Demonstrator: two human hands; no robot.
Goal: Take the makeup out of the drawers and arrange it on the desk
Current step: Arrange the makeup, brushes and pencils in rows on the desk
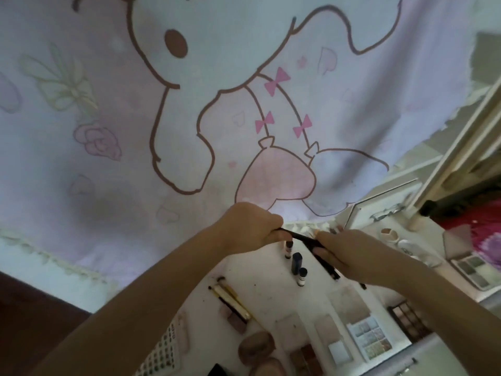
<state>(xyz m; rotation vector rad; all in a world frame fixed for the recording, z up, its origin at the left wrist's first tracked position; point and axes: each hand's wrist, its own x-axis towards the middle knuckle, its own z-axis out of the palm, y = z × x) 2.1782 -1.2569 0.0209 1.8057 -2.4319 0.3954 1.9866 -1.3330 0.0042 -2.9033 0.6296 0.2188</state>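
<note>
Both hands grip a slim black makeup pencil [303,238] above the white counter [260,283]: left hand [250,226] at 9 o'clock, right hand [349,255] at 3 o'clock. It appears light, stiff and smooth, best pinched near its ends.

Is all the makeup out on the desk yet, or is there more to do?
A lot looks done: small bottles, gold brushes and eyeshadow palettes already lie on the desk. Right now the left hand and right hand both hold a thin black pencil above it, not yet set down. The drawers are out of sight, so what's left is unclear.
</note>
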